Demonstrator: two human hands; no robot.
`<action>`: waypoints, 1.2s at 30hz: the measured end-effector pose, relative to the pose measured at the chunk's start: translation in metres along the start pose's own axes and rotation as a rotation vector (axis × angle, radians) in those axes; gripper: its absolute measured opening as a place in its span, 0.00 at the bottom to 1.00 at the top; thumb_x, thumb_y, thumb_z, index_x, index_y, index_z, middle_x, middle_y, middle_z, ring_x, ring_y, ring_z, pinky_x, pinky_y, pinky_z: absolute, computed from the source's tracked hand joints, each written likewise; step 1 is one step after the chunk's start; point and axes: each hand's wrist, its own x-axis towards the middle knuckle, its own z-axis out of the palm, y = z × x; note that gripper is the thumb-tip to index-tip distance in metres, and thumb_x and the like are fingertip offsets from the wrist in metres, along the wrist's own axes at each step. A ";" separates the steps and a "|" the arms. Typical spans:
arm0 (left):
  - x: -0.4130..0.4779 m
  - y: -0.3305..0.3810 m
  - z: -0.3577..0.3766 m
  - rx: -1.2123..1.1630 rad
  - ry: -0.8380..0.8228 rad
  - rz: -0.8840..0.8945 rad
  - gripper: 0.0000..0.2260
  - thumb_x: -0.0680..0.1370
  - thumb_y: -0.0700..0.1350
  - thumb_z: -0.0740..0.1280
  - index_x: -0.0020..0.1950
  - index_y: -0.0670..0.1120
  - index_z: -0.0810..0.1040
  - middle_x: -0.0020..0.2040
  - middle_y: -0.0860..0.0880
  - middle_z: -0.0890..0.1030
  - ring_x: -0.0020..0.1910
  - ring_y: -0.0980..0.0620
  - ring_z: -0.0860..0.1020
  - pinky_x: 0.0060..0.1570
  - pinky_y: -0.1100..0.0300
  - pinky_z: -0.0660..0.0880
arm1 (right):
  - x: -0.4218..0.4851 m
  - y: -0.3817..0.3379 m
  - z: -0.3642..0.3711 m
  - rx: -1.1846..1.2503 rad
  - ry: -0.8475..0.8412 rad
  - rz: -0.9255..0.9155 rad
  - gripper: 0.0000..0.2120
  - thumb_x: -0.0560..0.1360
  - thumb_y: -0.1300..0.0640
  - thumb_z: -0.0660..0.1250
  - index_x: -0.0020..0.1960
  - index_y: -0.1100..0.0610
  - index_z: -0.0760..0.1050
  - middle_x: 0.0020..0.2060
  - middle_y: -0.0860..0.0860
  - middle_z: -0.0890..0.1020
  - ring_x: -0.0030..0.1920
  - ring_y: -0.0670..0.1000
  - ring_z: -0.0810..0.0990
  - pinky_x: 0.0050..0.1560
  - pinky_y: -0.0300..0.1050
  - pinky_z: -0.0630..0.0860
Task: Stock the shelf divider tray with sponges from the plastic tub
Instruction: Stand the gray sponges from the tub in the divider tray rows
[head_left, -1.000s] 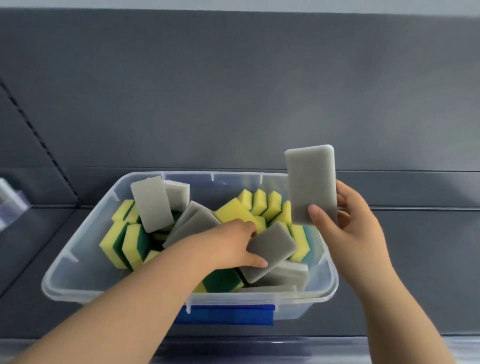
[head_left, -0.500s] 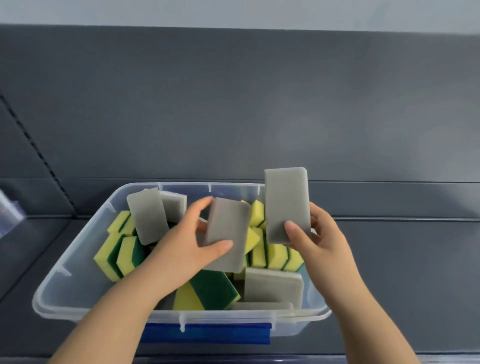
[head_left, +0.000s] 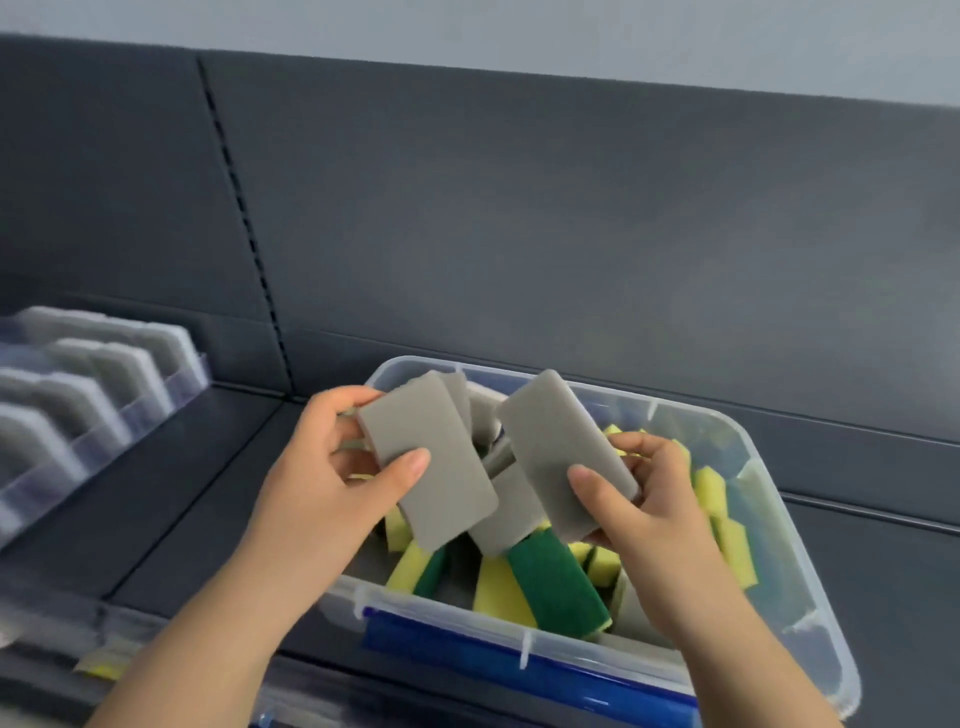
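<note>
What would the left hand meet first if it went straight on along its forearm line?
Probably the grey sponge in the right hand, just beyond the other sponge gripped by the left hand; depth between them is unclear.

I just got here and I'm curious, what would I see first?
Right in the middle, the left hand grips one gray sponge and the right hand grips a second gray sponge above the clear plastic tub. Bright yellow-and-green sponges lie jumbled in the tub, and at the far left the divider tray already holds rows of gray sponges.
</note>
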 end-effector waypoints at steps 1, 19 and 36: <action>-0.001 -0.002 -0.015 0.006 0.022 0.008 0.19 0.66 0.49 0.74 0.50 0.66 0.71 0.49 0.60 0.81 0.47 0.61 0.80 0.43 0.59 0.77 | -0.001 -0.003 0.013 -0.020 -0.010 -0.018 0.19 0.64 0.50 0.71 0.51 0.46 0.67 0.46 0.53 0.78 0.44 0.52 0.79 0.41 0.49 0.79; -0.094 -0.075 -0.398 0.088 0.416 0.071 0.15 0.62 0.51 0.73 0.45 0.60 0.75 0.45 0.55 0.83 0.43 0.58 0.82 0.40 0.65 0.77 | -0.098 -0.060 0.368 -0.156 -0.235 -0.433 0.20 0.67 0.55 0.73 0.51 0.35 0.72 0.49 0.38 0.79 0.51 0.43 0.78 0.51 0.39 0.74; 0.003 -0.117 -0.502 0.208 0.401 0.005 0.13 0.63 0.50 0.72 0.45 0.61 0.75 0.47 0.60 0.82 0.44 0.62 0.80 0.39 0.66 0.77 | -0.016 -0.055 0.495 -0.016 -0.188 -0.253 0.14 0.69 0.54 0.70 0.53 0.44 0.75 0.48 0.38 0.81 0.47 0.38 0.80 0.43 0.27 0.73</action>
